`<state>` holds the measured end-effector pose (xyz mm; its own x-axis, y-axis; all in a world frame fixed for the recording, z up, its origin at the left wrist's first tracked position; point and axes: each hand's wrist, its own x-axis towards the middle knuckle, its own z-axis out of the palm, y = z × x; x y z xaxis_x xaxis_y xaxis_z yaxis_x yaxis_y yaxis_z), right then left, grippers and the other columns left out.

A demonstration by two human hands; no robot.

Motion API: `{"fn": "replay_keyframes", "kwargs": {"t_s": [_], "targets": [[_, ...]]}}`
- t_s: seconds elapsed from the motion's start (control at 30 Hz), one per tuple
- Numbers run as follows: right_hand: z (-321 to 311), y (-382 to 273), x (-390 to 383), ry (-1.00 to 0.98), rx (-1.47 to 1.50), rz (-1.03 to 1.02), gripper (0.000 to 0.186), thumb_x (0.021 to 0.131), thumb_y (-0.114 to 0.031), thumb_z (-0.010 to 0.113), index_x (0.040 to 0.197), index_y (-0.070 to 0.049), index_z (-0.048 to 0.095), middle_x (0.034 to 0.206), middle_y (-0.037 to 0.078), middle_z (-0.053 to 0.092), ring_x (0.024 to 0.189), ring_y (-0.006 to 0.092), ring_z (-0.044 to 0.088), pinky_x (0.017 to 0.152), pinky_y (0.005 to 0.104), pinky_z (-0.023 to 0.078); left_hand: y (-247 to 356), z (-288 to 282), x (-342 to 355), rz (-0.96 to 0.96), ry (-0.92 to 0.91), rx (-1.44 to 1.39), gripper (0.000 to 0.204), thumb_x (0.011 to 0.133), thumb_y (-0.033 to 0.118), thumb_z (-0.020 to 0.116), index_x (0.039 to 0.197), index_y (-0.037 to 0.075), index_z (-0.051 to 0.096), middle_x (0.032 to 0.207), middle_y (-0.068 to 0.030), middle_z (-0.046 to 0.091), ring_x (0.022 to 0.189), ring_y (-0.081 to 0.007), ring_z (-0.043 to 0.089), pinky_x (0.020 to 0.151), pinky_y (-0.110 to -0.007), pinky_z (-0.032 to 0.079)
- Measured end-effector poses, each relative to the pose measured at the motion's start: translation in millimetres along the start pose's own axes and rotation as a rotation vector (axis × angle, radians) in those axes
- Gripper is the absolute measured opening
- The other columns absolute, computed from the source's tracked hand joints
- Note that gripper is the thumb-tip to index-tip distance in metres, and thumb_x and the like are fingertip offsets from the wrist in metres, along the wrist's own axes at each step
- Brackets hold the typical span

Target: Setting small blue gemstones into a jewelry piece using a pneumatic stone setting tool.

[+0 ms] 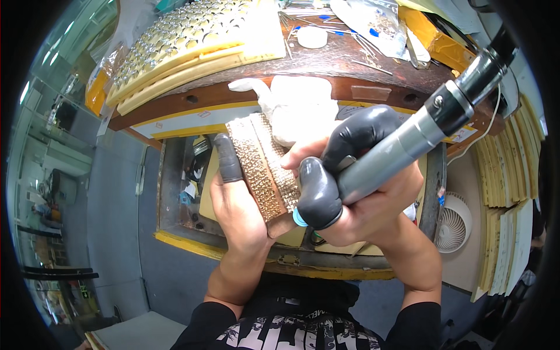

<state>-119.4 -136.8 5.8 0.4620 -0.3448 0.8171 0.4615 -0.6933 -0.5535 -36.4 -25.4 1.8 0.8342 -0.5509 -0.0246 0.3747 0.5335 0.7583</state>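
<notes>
My left hand point(236, 207) is closed round a block faced with textured gold-coloured strips point(255, 166), its brown wooden end point(282, 224) showing near the palm. A dark finger cot point(228, 157) covers the left thumb, which lies along the block's side. In my right hand point(373, 192) is a grey rotary handpiece point(396, 153), slanting from upper right down to the block. Black finger cots cover that hand's thumb and index finger, and a bare finger reaches to the block's right edge. The handpiece's tip is hidden behind the fingers. Just beyond the block sits a white wrapped lump point(300, 108).
Below my hands is an open drawer point(210, 244) with a yellow-edged front. On the wooden bench lie a board of many shiny rings point(186, 41), a round white tub point(312, 37), scattered thin burs and plastic bags. A white fan point(452, 224) stands at right beside stacked boards point(504, 157).
</notes>
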Motion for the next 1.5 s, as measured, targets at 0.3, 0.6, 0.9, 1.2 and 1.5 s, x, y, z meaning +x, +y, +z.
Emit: {"fn": "replay_keyframes", "kwargs": {"t_s": [0.3,0.6,0.9,1.2,1.5], "targets": [[5,2,0,0.008,0.031,-0.052,0.028,0.068,0.003,0.066,0.091,0.016,0.057,0.077,0.021,0.07,0.07,0.0238,0.072,0.063,0.0348,0.061,3,-16,0,-0.02,-0.059,0.286,0.055,0.107,0.046,0.033,0.104,-0.001,0.061,0.081,-0.0117,0.069,0.057,-0.0142,0.065,0.041,-0.023,0.049],[4,-2,1,0.006,0.0,-0.006,0.024,0.071,0.004,0.068,0.09,0.013,0.056,0.075,0.019,0.069,0.069,0.0221,0.072,0.061,0.0333,0.06,-1,-17,-3,0.049,-0.132,0.111,0.043,0.107,0.033,0.042,0.12,-0.004,0.059,0.108,-0.0133,0.067,0.093,-0.017,0.067,0.083,-0.03,0.055],[5,-1,1,-0.004,-0.027,-0.031,0.026,0.071,0.004,0.069,0.091,0.011,0.056,0.073,0.017,0.069,0.069,0.0216,0.072,0.061,0.0327,0.06,-5,-23,-2,0.086,-0.126,0.172,0.042,0.106,0.034,0.043,0.115,-0.003,0.061,0.105,-0.0126,0.068,0.089,-0.0166,0.067,0.079,-0.03,0.055],[6,2,4,-0.002,-0.04,-0.064,0.024,0.073,0.005,0.067,0.093,0.013,0.055,0.075,0.018,0.069,0.068,0.0219,0.072,0.06,0.0336,0.061,-10,-27,0,0.156,-0.235,0.098,0.04,0.106,0.034,0.046,0.117,-0.002,0.059,0.106,-0.0121,0.066,0.09,-0.0143,0.064,0.078,-0.028,0.053],[-5,-10,7,-0.023,0.071,0.067,0.014,0.079,0.005,0.058,0.09,0.007,0.049,0.076,0.018,0.068,0.067,0.0196,0.069,0.06,0.0313,0.057,-1,-19,6,-0.034,-0.012,0.087,0.054,0.105,0.047,0.039,0.1,-0.001,0.064,0.078,-0.0105,0.068,0.062,-0.0151,0.066,0.054,-0.026,0.053]]}}
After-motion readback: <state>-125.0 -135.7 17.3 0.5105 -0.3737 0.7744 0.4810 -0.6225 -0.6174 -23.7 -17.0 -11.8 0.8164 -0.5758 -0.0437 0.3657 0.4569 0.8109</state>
